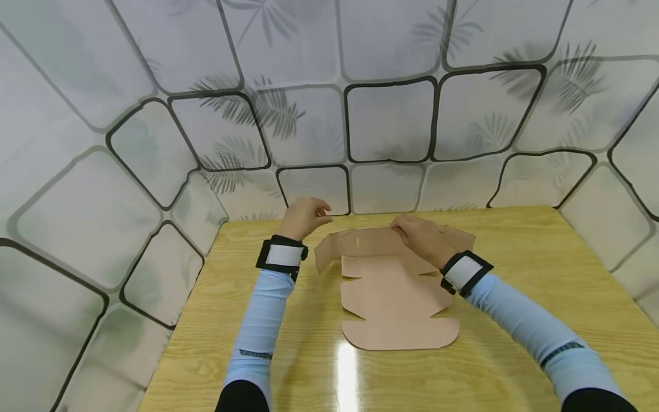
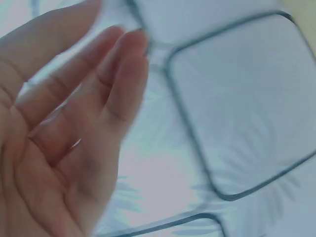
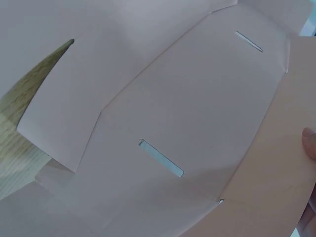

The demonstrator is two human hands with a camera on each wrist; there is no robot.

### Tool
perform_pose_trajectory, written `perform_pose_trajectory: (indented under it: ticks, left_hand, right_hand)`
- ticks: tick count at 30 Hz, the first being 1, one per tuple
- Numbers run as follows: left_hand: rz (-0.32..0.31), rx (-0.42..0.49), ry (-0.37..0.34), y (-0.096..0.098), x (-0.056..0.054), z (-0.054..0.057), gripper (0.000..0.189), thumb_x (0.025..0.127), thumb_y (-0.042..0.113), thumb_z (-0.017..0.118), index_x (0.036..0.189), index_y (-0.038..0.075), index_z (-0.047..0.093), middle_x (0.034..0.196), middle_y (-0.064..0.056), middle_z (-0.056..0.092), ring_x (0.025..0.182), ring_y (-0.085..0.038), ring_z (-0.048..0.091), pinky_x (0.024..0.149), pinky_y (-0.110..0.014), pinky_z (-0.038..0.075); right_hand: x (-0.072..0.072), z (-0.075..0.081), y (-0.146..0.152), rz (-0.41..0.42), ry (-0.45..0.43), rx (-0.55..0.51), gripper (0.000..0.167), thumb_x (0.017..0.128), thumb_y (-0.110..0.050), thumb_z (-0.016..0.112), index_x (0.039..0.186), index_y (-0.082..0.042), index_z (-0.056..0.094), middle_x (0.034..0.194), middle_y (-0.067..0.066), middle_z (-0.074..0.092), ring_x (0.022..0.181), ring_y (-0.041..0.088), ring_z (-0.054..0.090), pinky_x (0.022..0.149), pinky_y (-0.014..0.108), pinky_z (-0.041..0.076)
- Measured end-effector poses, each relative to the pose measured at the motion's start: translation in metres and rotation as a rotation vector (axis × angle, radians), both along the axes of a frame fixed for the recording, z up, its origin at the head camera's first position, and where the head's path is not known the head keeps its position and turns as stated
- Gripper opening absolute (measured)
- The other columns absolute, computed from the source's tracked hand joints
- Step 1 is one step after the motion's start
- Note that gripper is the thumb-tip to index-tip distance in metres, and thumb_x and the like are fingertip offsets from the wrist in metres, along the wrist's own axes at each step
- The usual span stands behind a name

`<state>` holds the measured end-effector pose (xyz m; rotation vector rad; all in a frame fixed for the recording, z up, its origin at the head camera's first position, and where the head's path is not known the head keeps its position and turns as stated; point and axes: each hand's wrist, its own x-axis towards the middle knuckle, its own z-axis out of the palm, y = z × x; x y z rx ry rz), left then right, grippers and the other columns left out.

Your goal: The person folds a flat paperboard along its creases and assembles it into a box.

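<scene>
Cut cardboard sheet (image 1: 386,292) on wood-grain surface (image 1: 530,286), rounded flap toward person, notches along both sides. Of hands, right hand (image 1: 424,239) pinches sheet's far edge; left hand (image 1: 306,218) raised near far left corner, apart from cardboard, fingers loosely bent. Black-and-white wristbands (image 1: 283,255), light-blue sleeves (image 1: 262,320) on both arms. Behind, pale backdrop (image 1: 391,123), dark-outlined blocks, grey leaf shadows.

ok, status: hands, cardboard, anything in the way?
Left hand empty. Right hand gripping cardboard at far edge. Cardboard opened out on table, no obstruction visible.
</scene>
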<state>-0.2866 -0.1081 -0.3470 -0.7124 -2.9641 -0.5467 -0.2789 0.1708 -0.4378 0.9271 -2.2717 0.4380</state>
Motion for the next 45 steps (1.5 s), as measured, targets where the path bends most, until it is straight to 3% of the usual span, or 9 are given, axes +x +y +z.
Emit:
perform_pose_trajectory:
  ticks: [3,6,9,15,24,27,33,39,45]
  left_hand:
    - [-0.141,-0.012,-0.055,0.002,-0.008,-0.015,0.042,0.084,0.022,0.067,0.123,0.011,0.060,0.121,-0.008,0.062,0.110,-0.024,0.059,0.093,-0.034,0.048]
    - [-0.229,-0.004,-0.147,0.008,-0.012,-0.032,0.049,0.084,0.022,0.066,0.131,0.013,0.053,0.131,-0.008,0.055,0.121,-0.025,0.052,0.101,-0.035,0.043]
    - [-0.237,0.020,-0.182,0.013,-0.014,-0.043,0.050,0.084,0.022,0.066,0.132,0.015,0.052,0.132,-0.007,0.054,0.120,-0.024,0.053,0.101,-0.034,0.043]
    - [-0.252,0.012,-0.143,0.025,-0.016,-0.051,0.049,0.083,0.024,0.067,0.130,0.017,0.055,0.128,-0.005,0.058,0.101,-0.021,0.063,0.090,-0.030,0.049]
    - [-0.216,-0.053,-0.091,0.042,-0.011,-0.058,0.052,0.080,0.031,0.069,0.128,0.017,0.056,0.118,-0.004,0.064,0.086,-0.019,0.063,0.081,-0.029,0.050]
    - [-0.167,-0.068,-0.047,0.047,-0.009,-0.061,0.051,0.080,0.034,0.069,0.127,0.018,0.058,0.118,-0.004,0.065,0.100,-0.018,0.063,0.089,-0.031,0.050]
    - [-0.092,-0.059,0.042,0.055,-0.006,-0.067,0.045,0.083,0.036,0.064,0.123,0.017,0.061,0.118,-0.001,0.065,0.105,-0.017,0.062,0.090,-0.030,0.050]
    - [-0.049,-0.120,0.174,0.059,-0.001,-0.070,0.041,0.082,0.040,0.062,0.119,0.020,0.064,0.108,0.002,0.069,0.086,-0.013,0.067,0.074,-0.026,0.054]
    - [-0.039,-0.128,0.265,0.061,0.000,-0.074,0.036,0.082,0.040,0.062,0.112,0.021,0.068,0.100,0.003,0.071,0.076,-0.012,0.067,0.063,-0.024,0.053]
  right_hand:
    - [0.000,-0.001,0.000,-0.005,-0.003,0.007,0.011,0.081,-0.007,0.068,0.088,-0.009,0.060,0.078,0.004,0.064,0.063,0.017,0.062,0.049,0.030,0.049]
    - [0.000,-0.001,-0.001,-0.008,-0.002,0.013,0.011,0.081,-0.007,0.068,0.088,-0.009,0.060,0.077,0.004,0.064,0.063,0.016,0.062,0.050,0.030,0.050]
    - [0.000,-0.001,-0.002,-0.010,-0.002,0.021,0.011,0.080,-0.007,0.069,0.088,-0.009,0.060,0.078,0.004,0.065,0.062,0.016,0.062,0.050,0.029,0.050]
    - [-0.001,0.000,-0.001,-0.026,-0.002,0.030,0.012,0.080,-0.008,0.069,0.089,-0.009,0.061,0.079,0.004,0.065,0.063,0.016,0.062,0.050,0.029,0.050]
    - [0.000,0.000,-0.001,-0.029,-0.036,0.016,0.011,0.081,-0.008,0.068,0.089,-0.010,0.061,0.079,0.004,0.065,0.063,0.016,0.061,0.050,0.030,0.049]
    - [0.001,0.000,0.000,-0.026,-0.021,0.013,0.012,0.080,-0.007,0.070,0.088,-0.009,0.061,0.078,0.005,0.064,0.061,0.016,0.061,0.048,0.029,0.048]
    - [0.002,0.002,0.000,-0.031,0.005,0.010,0.013,0.079,-0.008,0.070,0.089,-0.007,0.062,0.079,0.006,0.066,0.062,0.018,0.063,0.050,0.031,0.050]
    - [0.001,0.000,0.002,-0.030,0.005,0.012,0.015,0.077,-0.006,0.071,0.090,-0.007,0.062,0.079,0.006,0.066,0.062,0.018,0.063,0.050,0.031,0.051]
    - [0.002,-0.001,0.005,-0.014,0.013,0.023,0.010,0.086,-0.015,0.063,0.091,-0.007,0.061,0.081,0.007,0.066,0.062,0.018,0.063,0.051,0.032,0.051]
